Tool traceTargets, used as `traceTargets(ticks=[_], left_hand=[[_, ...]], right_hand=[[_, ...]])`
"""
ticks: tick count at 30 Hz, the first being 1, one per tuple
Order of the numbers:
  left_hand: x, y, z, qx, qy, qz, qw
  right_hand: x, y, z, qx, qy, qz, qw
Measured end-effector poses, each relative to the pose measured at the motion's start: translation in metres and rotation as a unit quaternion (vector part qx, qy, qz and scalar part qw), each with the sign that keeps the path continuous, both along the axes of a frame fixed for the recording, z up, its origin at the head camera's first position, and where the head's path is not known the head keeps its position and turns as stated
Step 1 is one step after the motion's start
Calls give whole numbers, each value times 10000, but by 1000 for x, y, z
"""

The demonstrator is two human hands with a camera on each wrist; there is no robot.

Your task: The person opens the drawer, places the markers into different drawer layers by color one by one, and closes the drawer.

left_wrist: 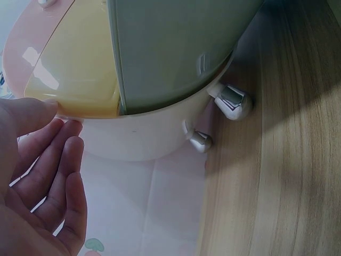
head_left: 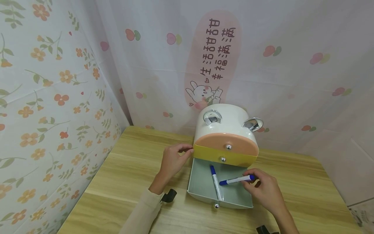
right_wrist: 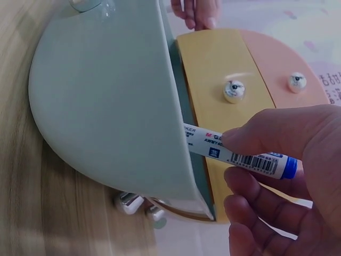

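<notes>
A small white desktop drawer box has a pink top drawer, a yellow middle drawer and a pale green bottom drawer. The green drawer is pulled out; the other two are closed. In it lies a white marker with a blue cap. My right hand pinches a second blue-capped marker between thumb and fingers, its far end inside the green drawer. With relaxed fingers, my left hand touches the left edge of the box beside the yellow drawer.
The box stands on a wood-grain table, near a white printed curtain at the back. A flowered curtain hangs at the left. Silver ear-shaped loops stick up from the box, and round silver knobs from the drawer fronts.
</notes>
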State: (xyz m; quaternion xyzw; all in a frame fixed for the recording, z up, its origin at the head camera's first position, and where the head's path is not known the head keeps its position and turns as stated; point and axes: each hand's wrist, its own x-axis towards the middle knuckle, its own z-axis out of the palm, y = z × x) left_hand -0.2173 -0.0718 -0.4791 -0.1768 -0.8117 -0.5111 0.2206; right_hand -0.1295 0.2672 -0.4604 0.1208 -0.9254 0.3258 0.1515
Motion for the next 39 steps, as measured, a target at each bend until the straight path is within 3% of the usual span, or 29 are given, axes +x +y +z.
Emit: traceTargets(ticks=[14, 29, 39], left_hand=[[1, 0, 2, -52, -52, 12, 10000], [1, 1, 1, -126, -55, 75, 9999], [1, 0, 0, -85, -15, 46, 10000]], right_hand=[[5, -8, 6, 177, -712, 118, 9972], [6, -18, -3, 545, -362, 685, 9955], [6, -20, -5, 729, -467, 850, 9926]])
